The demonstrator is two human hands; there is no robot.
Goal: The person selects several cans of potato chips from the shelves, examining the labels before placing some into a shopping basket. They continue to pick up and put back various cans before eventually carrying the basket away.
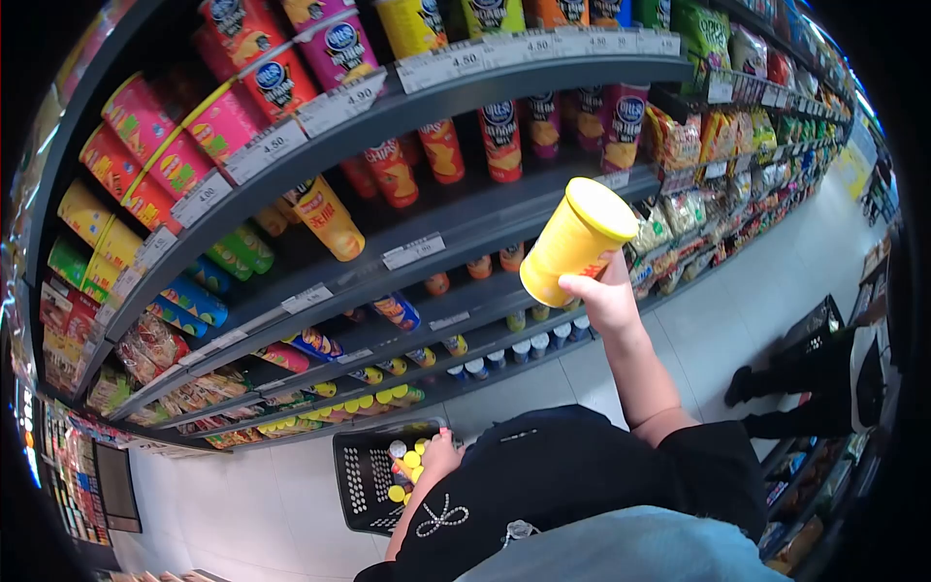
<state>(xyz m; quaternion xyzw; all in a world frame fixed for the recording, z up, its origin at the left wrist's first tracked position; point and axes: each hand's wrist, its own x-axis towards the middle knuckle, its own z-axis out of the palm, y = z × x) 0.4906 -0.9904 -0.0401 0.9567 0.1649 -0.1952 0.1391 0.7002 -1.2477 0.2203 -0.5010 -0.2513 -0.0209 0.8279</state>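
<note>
Raised in front of the shelves, my right hand [608, 294] is wrapped round a yellow chip canister [570, 250] with a yellow lid. The canister is tilted, its lid towards the upper right, and no part of it touches a shelf. Low at my left side, the closed fingers of my left hand [443, 452] are at the edge of a black shopping basket [353, 490], gripping it. Inside the basket lie several yellow-lidded canisters [411, 460]. My left forearm hides part of the basket.
A curved dark shelf unit [543, 60] carries chip canisters of several colours with price labels along its edges. Bagged snacks [676, 136] fill the shelves further right. Another person in dark trousers [810, 388] stands at the right, near a second black basket [815, 328].
</note>
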